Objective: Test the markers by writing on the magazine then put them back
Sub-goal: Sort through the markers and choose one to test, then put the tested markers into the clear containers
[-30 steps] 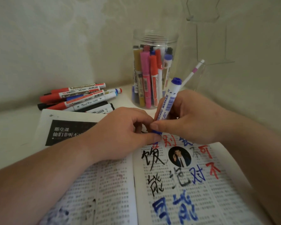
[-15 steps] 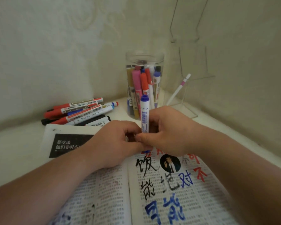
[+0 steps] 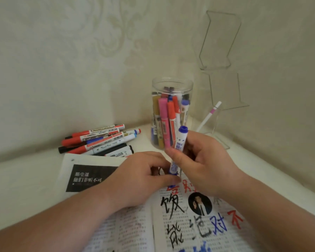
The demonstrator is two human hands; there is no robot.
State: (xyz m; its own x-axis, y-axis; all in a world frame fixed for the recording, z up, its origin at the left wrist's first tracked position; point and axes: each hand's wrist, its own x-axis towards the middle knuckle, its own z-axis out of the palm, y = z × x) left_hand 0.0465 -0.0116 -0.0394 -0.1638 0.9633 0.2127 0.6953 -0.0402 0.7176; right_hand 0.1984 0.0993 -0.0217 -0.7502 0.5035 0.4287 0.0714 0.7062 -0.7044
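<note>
Blue-capped whiteboard marker (image 3: pixel 178 149) stands nearly upright over the open magazine (image 3: pixel 193 224), blue end cap up top, lower blue end down by the page's top edge. Right hand (image 3: pixel 204 168) is wrapped round the barrel, thumb across the front & fingers behind, so closed on the marker. Left hand (image 3: pixel 140 180) lies knuckles-up on the magazine, fingers curled in narrow; its fingertips meet the marker's bottom end, pinching there w/ thumb and forefinger, though what exactly sits between them is hidden. Whether a cap is on that lower end, can't tell. Magazine spreads open across the table (image 3: pixel 25 179), right page covered w/ big handwritten characters in black, blue & red around a small round portrait photo; left page has a black box w/ white print near its top. Behind the hands, a clear plastic jar (image 3: pixel 172 88) stands upright w/ assorted markers inside, pink, red, gold, blue among them. Left of the jar, a loose pile of markers (image 3: pixel 100 140) lies flat on the table near the wall, mostly red- and black-capped, just beyond the magazine's far edge. Right of the jar, a thin white pen (image 3: pixel 208 117) w/ a pink band leans tilted against a clear acrylic stand (image 3: pixel 220 40) in the corner.
</note>
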